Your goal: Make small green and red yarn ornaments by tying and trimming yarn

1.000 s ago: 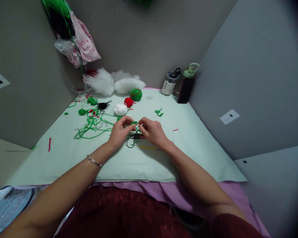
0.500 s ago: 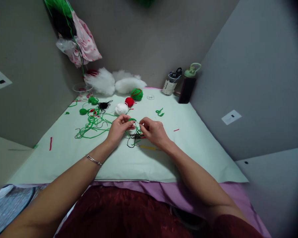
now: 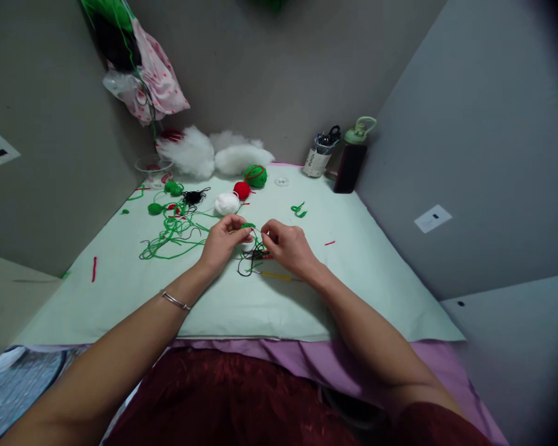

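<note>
My left hand (image 3: 224,240) pinches a small green crocheted piece (image 3: 248,226) between thumb and fingers. Just across from it, my right hand (image 3: 286,240) is closed, thumb against forefinger, on a thin, pale, needle-like thing (image 3: 257,230) that points toward the green piece. Most of that thin thing is hidden by the fingers. Black yarn (image 3: 247,263) loops down onto the table below the hands. Near it lies a crochet hook with a yellow handle (image 3: 276,275). Something with red parts (image 3: 266,255) is partly covered by the right hand.
White (image 3: 226,204), red (image 3: 242,191) and green (image 3: 255,176) yarn balls sit beyond my hands. Tangled green yarn (image 3: 167,244) and black yarn (image 3: 194,197) spread leftward. White stuffing (image 3: 190,153) lies at the back wall. A pen cup (image 3: 316,162) and bottle (image 3: 351,164) stand back right.
The green piece has shifted slightly within my left fingers, and the hands have parted a little since the first frame. Over the last half second they have hardly moved.
</note>
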A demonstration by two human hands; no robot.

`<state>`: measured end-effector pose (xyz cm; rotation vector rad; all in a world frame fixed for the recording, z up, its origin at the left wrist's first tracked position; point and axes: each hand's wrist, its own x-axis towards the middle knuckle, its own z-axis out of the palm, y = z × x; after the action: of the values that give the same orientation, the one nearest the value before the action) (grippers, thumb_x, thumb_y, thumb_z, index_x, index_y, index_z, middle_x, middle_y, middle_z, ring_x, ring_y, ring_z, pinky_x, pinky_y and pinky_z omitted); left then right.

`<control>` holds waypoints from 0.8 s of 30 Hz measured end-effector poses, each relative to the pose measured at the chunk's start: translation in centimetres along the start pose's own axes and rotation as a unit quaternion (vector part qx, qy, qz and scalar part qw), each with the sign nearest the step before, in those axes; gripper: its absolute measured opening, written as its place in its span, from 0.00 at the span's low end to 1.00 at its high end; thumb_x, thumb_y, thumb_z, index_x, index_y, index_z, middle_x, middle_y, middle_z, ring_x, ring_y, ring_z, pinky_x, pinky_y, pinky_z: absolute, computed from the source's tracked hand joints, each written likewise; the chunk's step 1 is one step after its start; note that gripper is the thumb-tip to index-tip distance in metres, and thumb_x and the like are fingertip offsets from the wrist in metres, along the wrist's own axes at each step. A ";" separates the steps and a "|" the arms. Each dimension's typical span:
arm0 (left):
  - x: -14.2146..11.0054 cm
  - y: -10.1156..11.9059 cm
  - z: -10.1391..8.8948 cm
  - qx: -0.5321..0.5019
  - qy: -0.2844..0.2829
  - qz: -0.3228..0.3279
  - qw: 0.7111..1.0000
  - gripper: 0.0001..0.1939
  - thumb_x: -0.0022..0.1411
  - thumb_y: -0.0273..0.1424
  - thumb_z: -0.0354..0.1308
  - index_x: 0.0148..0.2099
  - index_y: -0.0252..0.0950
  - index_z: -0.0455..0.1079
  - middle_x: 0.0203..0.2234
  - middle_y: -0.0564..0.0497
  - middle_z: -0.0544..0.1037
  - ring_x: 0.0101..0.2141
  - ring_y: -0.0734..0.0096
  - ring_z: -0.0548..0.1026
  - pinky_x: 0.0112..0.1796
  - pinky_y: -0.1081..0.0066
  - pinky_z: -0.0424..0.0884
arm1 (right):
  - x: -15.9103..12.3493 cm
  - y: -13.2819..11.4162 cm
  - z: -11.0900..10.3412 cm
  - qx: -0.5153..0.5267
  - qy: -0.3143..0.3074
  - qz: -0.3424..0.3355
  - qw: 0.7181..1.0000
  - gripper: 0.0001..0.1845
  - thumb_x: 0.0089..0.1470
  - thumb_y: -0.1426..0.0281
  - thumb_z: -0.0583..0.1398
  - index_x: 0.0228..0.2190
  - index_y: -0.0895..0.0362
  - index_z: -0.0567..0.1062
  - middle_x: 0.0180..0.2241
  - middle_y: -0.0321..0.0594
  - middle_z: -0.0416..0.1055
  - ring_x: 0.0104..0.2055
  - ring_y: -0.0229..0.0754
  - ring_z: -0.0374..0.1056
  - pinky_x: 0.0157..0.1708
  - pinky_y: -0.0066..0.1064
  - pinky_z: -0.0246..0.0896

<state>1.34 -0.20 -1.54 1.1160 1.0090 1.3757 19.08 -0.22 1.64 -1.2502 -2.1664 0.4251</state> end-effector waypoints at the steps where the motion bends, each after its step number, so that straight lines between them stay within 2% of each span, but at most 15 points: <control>1: 0.0 0.0 0.0 0.010 0.000 0.007 1.000 0.15 0.50 0.34 0.70 0.36 0.36 0.70 0.29 0.55 0.75 0.29 0.73 0.77 0.37 0.69 0.75 | 0.0 0.0 0.0 -0.001 0.000 0.005 1.000 0.06 0.57 0.73 0.56 0.32 0.55 0.74 0.21 0.32 0.69 0.22 0.34 0.58 0.29 0.27 0.50; 9: -0.5 -0.1 0.4 0.060 -0.037 0.037 0.997 0.10 0.53 0.33 0.68 0.35 0.36 0.71 0.30 0.54 0.75 0.30 0.72 0.75 0.37 0.69 0.73 | 0.2 0.0 0.7 0.011 0.011 0.026 1.000 0.05 0.58 0.72 0.57 0.31 0.55 0.74 0.20 0.32 0.69 0.22 0.35 0.61 0.29 0.27 0.51; 12: -0.5 0.0 0.5 0.046 -0.042 0.037 0.997 0.10 0.53 0.32 0.68 0.36 0.37 0.71 0.30 0.54 0.75 0.30 0.72 0.75 0.37 0.69 0.72 | 0.3 0.3 0.7 0.085 0.008 0.036 0.996 0.06 0.59 0.70 0.57 0.32 0.55 0.73 0.20 0.31 0.69 0.22 0.34 0.61 0.28 0.27 0.54; 17: -0.2 0.2 0.3 -0.004 -0.034 0.040 0.999 0.10 0.51 0.29 0.68 0.36 0.37 0.72 0.33 0.54 0.75 0.33 0.72 0.76 0.41 0.69 0.74 | 0.8 1.1 0.4 0.281 -0.058 0.069 0.956 0.09 0.56 0.65 0.59 0.30 0.57 0.73 0.25 0.34 0.70 0.24 0.33 0.63 0.26 0.26 0.59; 21: -0.2 0.4 0.3 -0.019 -0.044 0.051 0.998 0.09 0.52 0.30 0.68 0.36 0.37 0.73 0.34 0.54 0.75 0.36 0.71 0.75 0.44 0.68 0.73 | 1.0 1.3 0.3 0.343 -0.097 0.087 0.930 0.08 0.50 0.66 0.62 0.30 0.59 0.73 0.26 0.34 0.70 0.24 0.32 0.62 0.25 0.26 0.58; 24: -0.3 0.6 0.3 -0.002 -0.051 0.067 0.996 0.07 0.52 0.31 0.68 0.35 0.37 0.75 0.33 0.52 0.76 0.36 0.70 0.75 0.45 0.68 0.72 | 1.0 1.5 0.4 0.359 -0.098 0.085 0.924 0.07 0.50 0.67 0.62 0.29 0.58 0.72 0.24 0.32 0.69 0.23 0.32 0.62 0.25 0.26 0.59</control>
<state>1.52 -0.51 -0.96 1.2581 0.8705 1.4103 19.45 1.37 0.84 -0.9870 -1.7742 1.3253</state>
